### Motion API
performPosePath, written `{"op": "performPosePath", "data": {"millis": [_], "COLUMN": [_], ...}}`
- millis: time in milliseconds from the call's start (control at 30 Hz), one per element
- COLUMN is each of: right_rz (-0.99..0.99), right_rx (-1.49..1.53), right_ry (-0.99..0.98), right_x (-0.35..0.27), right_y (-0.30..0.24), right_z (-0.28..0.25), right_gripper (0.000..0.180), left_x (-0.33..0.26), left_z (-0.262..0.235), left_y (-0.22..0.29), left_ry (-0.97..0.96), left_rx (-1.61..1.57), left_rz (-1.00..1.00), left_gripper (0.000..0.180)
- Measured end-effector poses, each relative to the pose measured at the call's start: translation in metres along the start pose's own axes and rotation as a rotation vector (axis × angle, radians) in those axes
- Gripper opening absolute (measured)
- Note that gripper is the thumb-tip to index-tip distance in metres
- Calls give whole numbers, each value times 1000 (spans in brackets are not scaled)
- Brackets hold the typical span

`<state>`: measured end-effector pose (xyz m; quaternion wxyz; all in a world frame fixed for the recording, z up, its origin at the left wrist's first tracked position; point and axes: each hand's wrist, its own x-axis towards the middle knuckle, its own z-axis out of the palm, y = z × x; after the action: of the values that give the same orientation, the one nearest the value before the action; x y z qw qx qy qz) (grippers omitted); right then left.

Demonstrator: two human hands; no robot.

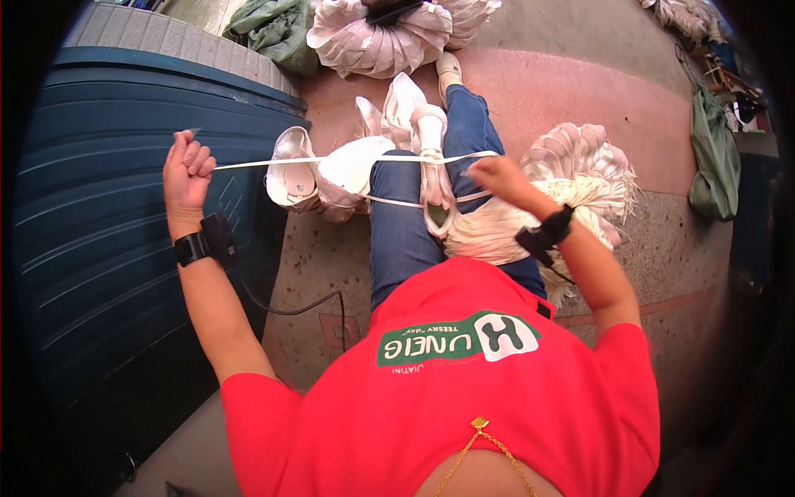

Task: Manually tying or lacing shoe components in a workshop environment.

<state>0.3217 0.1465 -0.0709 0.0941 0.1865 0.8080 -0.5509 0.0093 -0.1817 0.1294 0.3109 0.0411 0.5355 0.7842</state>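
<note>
A pale pink-white shoe upper [436,184] rests upright between my knees, its opening toward me. A flat white shoelace [257,164] runs taut from the upper's eyelets out to the left, where my left hand [189,174], raised beside the blue door, is closed on it. On the other side, my right hand [502,179] has its fingers pinched together at a loop of the same lace, just right of the upper. A second stretch of lace crosses lower, over both thighs. More white uppers [292,170] lie beside my left knee.
A bundle of cream laces [490,230] hangs over my right thigh. Beyond it sits a fanned ring of uppers [573,152]; another ring [377,37] lies ahead on the floor. Green sacks [714,157] slump at the right, and a blue ribbed door [124,182] borders my left.
</note>
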Motion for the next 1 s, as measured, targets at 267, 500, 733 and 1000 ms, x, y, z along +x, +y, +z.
{"op": "performPosePath", "data": {"millis": [267, 500, 733, 1000], "right_rz": [-63, -31, -219, -263], "right_rx": [-469, -606, -798, -897], "right_ry": [308, 120, 60, 114], "right_x": [17, 26, 34, 38], "right_y": [-6, -10, -16, -18], "right_z": [47, 50, 48, 52], "right_gripper": [18, 18, 13, 8], "left_x": [5, -4, -14, -12], "left_z": [-11, 62, 77, 77], "left_y": [-74, -251, -273, -290], "left_ry": [164, -256, -311, -91], "left_rx": [538, 686, 1087, 1116], "left_rz": [10, -386, -76, -56], "left_gripper": [16, 16, 22, 21]}}
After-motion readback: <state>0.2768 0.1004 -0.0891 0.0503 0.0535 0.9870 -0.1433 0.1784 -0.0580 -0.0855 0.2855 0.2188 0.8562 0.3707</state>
